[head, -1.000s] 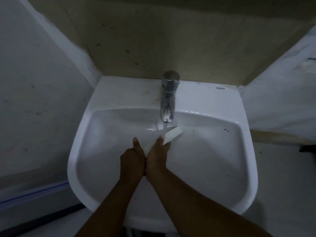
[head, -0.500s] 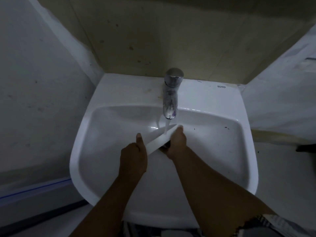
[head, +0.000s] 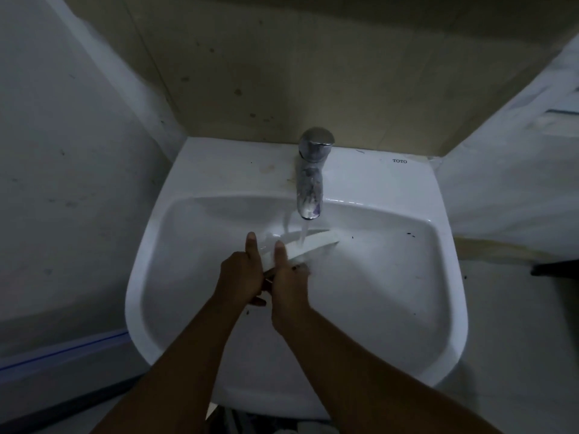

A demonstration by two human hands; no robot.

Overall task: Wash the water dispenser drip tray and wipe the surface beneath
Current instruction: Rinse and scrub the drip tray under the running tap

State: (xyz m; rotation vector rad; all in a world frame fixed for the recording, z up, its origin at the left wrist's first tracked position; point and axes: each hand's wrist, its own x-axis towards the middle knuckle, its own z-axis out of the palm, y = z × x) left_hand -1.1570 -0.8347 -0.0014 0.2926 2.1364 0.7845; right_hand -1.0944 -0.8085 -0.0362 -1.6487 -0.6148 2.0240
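Observation:
The white drip tray [head: 316, 242] is a thin flat piece held tilted inside the white sink [head: 445, 277], with its far end under the running stream from the chrome tap [head: 311, 180]. My left hand [head: 241, 274] grips the tray's near end, thumb raised along its edge. Pressed against the left hand, my right hand [head: 289, 275] also holds the near end of the tray, thumb lying on top of it. The part of the tray under both palms is hidden.
The sink is set in a corner between a grey wall on the left and a beige back wall [head: 282, 73]. A light ledge [head: 517, 189] runs along the right. Small dark specks [head: 409, 235] lie in the basin on the right.
My right hand has slid back from the tray's far end to its near end, beside the left hand. The far end now lies bare under the water.

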